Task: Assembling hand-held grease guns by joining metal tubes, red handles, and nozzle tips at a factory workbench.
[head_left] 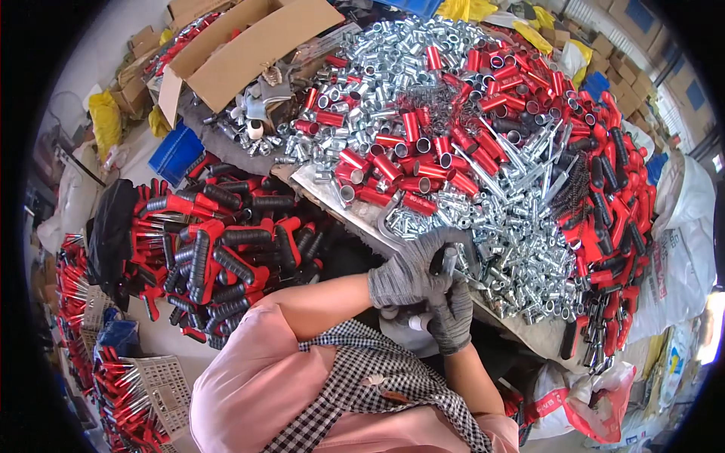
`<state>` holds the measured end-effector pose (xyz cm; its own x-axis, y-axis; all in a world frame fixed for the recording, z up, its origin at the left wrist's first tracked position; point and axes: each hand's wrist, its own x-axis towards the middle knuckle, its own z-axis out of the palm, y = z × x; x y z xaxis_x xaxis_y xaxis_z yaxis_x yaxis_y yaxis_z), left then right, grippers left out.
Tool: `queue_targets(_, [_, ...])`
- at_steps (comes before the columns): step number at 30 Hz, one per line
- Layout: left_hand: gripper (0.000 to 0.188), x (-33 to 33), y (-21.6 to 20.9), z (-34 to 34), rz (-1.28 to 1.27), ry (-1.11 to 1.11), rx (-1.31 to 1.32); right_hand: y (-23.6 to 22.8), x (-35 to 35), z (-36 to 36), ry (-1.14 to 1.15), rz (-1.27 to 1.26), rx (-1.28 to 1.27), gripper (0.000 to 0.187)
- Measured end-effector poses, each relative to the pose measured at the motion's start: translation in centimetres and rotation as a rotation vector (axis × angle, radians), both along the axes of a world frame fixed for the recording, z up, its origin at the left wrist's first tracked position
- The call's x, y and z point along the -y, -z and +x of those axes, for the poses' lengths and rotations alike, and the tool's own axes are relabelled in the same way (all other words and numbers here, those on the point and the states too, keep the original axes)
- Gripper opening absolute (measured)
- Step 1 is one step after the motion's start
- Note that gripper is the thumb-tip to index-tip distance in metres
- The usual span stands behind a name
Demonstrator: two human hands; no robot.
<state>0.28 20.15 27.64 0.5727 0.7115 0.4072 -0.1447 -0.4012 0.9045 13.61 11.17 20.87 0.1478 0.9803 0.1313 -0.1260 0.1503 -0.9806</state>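
Both my hands wear grey knit gloves and meet at the near edge of the heaped table. My left hand (408, 273) is curled, its fingers bent towards the right hand; what lies inside them is hidden. Just below and to its right, my right hand (451, 321) is closed, its fingers around the lower end of a small silver metal sleeve (449, 260) that stands upright between the hands. Under the hands a white round piece (417, 322) shows in part. A curved metal bar (387, 219) lies beyond the left hand at the table edge.
Silver metal fittings (521, 260) and red tubes (411, 166) heap the table ahead. Red-and-black handled tools pile at the left (219, 257) and right (615, 204). An open cardboard box (253, 53) stands far left, near a blue bin (175, 153). Plastic bags (581, 400) sit at lower right.
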Motion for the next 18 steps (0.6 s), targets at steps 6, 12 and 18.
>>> queue_targets(6, [0.042,-13.9,-1.5,-3.9,0.173,-0.522,-0.36,-2.6,0.7,1.0,0.09,-0.017,0.083,0.03])
queue_targets(12, [0.036,-26.5,-1.2,-4.9,0.339,-0.993,-0.988,-3.4,1.2,0.5,0.012,-0.03,0.082,0.032])
queue_targets(18, [0.043,-30.2,-0.5,-4.7,0.251,-0.864,-1.022,-3.5,1.8,0.2,0.056,-0.063,-0.011,0.034])
